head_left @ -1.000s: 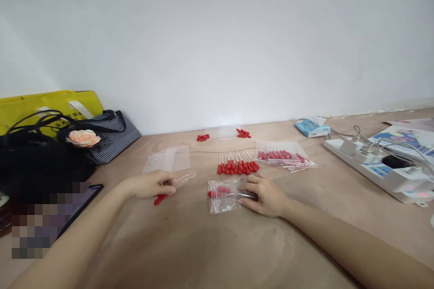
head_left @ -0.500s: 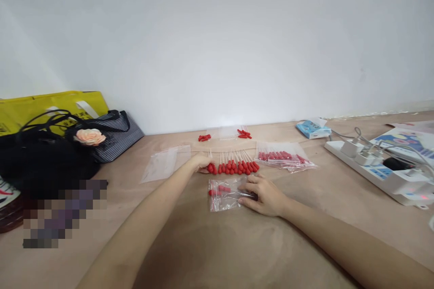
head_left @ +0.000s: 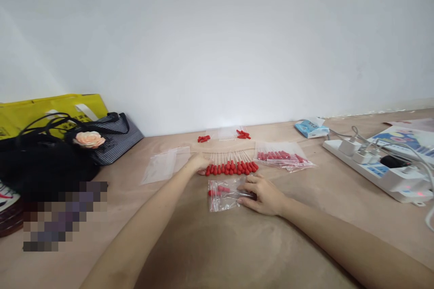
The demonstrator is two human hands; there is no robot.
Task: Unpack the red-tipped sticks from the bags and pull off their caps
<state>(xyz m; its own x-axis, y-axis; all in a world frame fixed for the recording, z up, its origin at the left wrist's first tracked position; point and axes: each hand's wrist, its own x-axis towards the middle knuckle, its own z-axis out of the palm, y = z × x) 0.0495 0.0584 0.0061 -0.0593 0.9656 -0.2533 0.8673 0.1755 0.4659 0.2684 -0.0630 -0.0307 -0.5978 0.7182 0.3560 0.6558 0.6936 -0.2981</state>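
Pale thin sticks with red bulb-shaped heads (head_left: 232, 169) lie side by side in a row, heads towards me. My left hand (head_left: 200, 162) is at the left end of this row, its fingers closed around the outermost stick; the fingertips are partly hidden. Just in front of the row lies a clear zip bag (head_left: 224, 203) with a few red pieces (head_left: 222, 188) inside. My right hand (head_left: 264, 195) rests on the bag's right end, thumb and fingers apart.
Filled bags of red-headed sticks (head_left: 280, 156) lie right of the row, a flat clear bag (head_left: 164, 165) left. Small red piles (head_left: 204, 138) sit behind. A tissue pack (head_left: 311, 128) and power strip (head_left: 383, 174) are right; black bag (head_left: 50, 162) and yellow bag (head_left: 91, 101) left.
The red-headed sticks bunched by my left hand now lie spread in line with the others. My left hand has moved slightly left. My right hand stays on the bag.
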